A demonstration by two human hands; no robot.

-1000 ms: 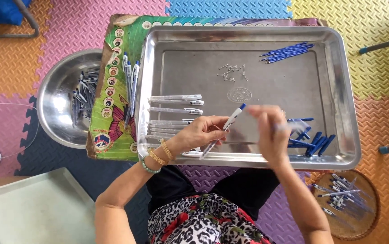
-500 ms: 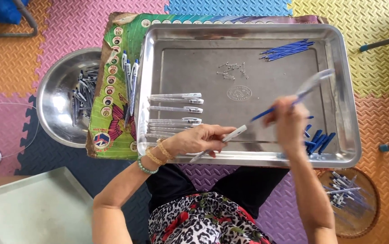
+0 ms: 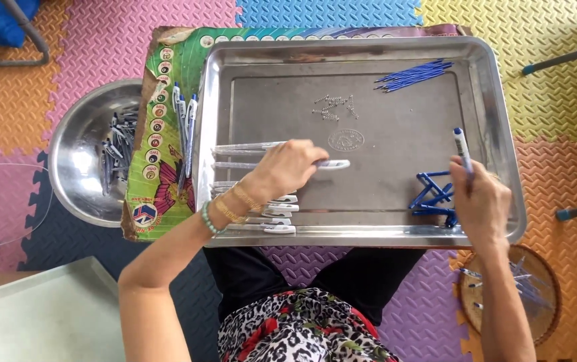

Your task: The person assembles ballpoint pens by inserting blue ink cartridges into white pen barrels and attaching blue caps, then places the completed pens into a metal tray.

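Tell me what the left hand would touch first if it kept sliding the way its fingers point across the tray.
Probably only bare metal tray floor at first: the left hand points right, over a clear pen barrel, and further along that line lie the blue pen parts, though slightly lower.

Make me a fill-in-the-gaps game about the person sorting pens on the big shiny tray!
1. The right hand holds up a white pen with a ____ tip.
2. The left hand reaches over a row of clear pen barrels lying in the rectangular ____ tray.
3. The round steel bowl sits on the tray's ____ side.
4. The bundle of thin blue refills lies in the tray's far ____ corner.

Missing words: blue; metal; left; right
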